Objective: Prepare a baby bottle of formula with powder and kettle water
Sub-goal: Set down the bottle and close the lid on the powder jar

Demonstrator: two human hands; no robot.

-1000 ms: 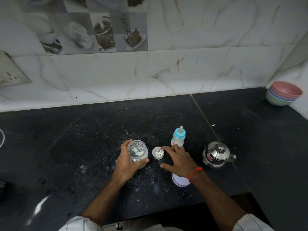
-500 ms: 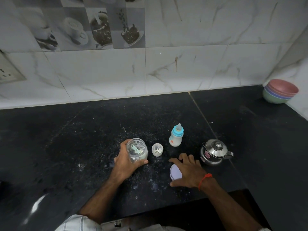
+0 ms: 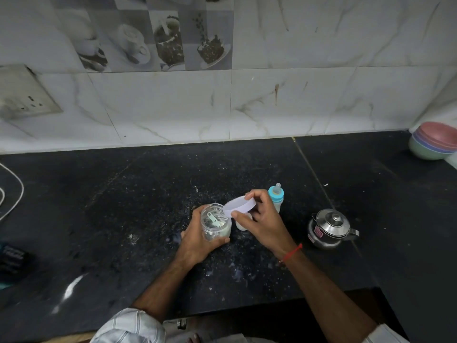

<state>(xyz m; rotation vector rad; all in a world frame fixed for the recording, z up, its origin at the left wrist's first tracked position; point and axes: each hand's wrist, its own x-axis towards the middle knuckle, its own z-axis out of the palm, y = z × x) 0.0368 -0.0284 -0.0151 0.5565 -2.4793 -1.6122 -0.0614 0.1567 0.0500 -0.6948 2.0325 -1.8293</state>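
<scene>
Head view: near the black worktop's [image 3: 123, 219] front edge, left hand [image 3: 197, 241] grips a clear plastic powder jar [image 3: 216, 224]; right hand [image 3: 264, 219] pinches its white round lid [image 3: 238, 206], tilted at the mouth. Closing step; next, seat it level and twist.

The scene is dim and grey, with soft, even light and only faint shadows. A white streak of glare lies on the black desk [image 3: 74, 285] left of the kettle [image 3: 330, 227], whose steel lid shines. Wide-angle distortion bends the wall tiles [image 3: 160, 107] above the kettle; the edges look soft.
</scene>
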